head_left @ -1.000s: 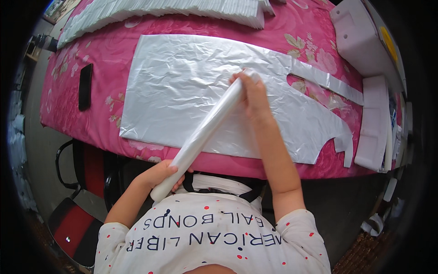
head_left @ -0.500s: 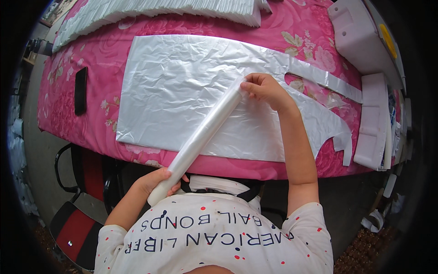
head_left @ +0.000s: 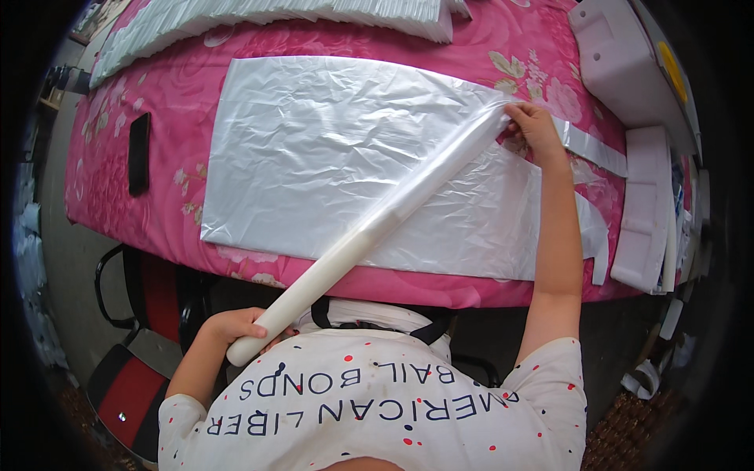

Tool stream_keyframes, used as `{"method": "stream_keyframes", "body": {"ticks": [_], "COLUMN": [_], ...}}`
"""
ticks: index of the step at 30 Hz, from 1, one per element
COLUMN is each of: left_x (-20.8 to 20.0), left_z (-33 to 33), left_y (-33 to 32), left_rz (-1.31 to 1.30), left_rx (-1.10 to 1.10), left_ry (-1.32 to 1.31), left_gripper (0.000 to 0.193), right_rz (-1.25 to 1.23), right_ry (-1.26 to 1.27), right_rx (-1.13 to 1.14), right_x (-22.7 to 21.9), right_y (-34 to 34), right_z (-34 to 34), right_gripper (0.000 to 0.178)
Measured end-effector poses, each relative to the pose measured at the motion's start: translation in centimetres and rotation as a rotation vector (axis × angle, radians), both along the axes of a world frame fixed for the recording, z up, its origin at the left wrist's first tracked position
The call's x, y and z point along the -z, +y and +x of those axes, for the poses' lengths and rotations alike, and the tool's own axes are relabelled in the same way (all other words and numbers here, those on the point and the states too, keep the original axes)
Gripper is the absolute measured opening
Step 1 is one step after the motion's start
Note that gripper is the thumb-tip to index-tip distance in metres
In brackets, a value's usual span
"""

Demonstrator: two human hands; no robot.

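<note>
My left hand (head_left: 242, 328) is wrapped round the near end of a smooth white tube (head_left: 318, 279), which slants up and away to the right. Translucent plastic film (head_left: 448, 172) continues in line from the tube's far half as a long sleeve. At the sleeve's far end, my right hand (head_left: 534, 129) pinches the film between thumb and fingers. Beneath lies a flat, crinkled plastic sheet (head_left: 294, 141), cut with curved openings and straps on its right side like an apron. Where the tube ends inside the film is hard to make out.
A pink flowered cloth (head_left: 98, 173) covers the table. A black phone-like slab (head_left: 139, 155) lies at left, and a long stack of folded white plastic (head_left: 275, 14) at the back. White foam boxes (head_left: 646, 208) stand at right. Red and black chairs (head_left: 129, 396) are at lower left.
My right hand has moved right and away, drawing the film along with it. More bare white tube shows. My left hand has shifted slightly left and nearer to me.
</note>
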State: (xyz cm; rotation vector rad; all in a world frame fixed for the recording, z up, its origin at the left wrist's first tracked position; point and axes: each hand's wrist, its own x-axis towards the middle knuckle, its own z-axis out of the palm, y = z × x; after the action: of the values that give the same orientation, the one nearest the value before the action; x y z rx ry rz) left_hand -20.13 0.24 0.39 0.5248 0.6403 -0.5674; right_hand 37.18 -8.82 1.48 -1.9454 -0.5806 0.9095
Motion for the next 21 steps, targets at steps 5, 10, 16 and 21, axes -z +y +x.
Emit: {"method": "stream_keyframes", "body": {"ticks": [5,10,16,21], "left_x": [-0.3,-4.1,-5.3,-2.4], "left_z": [-2.6,4.0,15.2,17.6], "left_y": [1.5,3.5,4.9,4.3], "left_rz": [0.121,0.593,1.811,2.182], "left_rx": [0.265,0.572,0.698,0.247], "left_ry": [0.029,-0.255,-0.461,-1.138], "left_gripper": [0.06,0.05,0.045,0.049], "right_rz": [0.037,-0.017,-0.049,-0.043], "right_ry": [-0.116,-0.199,-0.307,-0.25], "right_rx": [0.018,-0.121,-0.321,-0.373], "right_x": [0.9,-0.6,-1.4,-0.7], "right_y": [-1.6,1.6,5.9,8.3], "right_z": [3.7,0.0,-4.6,-5.5], "right_gripper": [0.019,0.022,0.023,0.022]}}
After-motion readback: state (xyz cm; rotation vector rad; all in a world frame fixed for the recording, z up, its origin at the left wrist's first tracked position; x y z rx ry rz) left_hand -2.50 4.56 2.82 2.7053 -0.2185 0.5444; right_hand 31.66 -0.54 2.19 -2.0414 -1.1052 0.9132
